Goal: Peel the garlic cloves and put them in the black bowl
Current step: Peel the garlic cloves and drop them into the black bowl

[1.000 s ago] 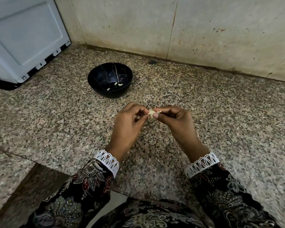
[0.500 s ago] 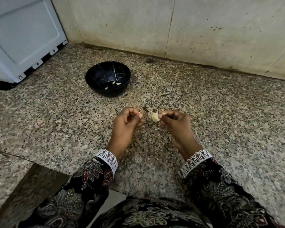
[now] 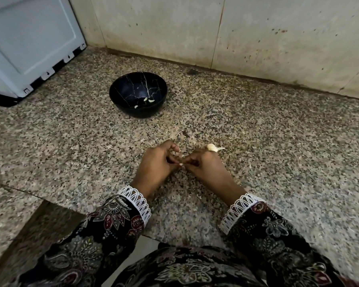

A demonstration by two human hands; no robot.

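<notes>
Hands meet low over the speckled granite desk (image 3: 278,141), fingertips nearly touching each other. The left hand (image 3: 158,166) has its fingers curled inward, and the right hand (image 3: 203,168) is curled the same way; between their tips a small pale bit shows, seemingly pinched by both, though it is too small to say whether it is a clove or a scrap of skin. A garlic piece (image 3: 212,147) with a short stalk lies on the desk just beyond the right hand's knuckles, close to them or touching; which one cannot be told. The black bowl (image 3: 120,94), veined with thin gold lines, stands farther back and a little to the left, well apart from the hands. Three peeled cloves (image 3: 150,100) lie on its bottom. A light grey appliance (image 3: 29,38) stands at the far left against the stained wall (image 3: 278,38). Dark floral sleeves (image 3: 112,220) with white lace cuffs cover both wrists.
</notes>
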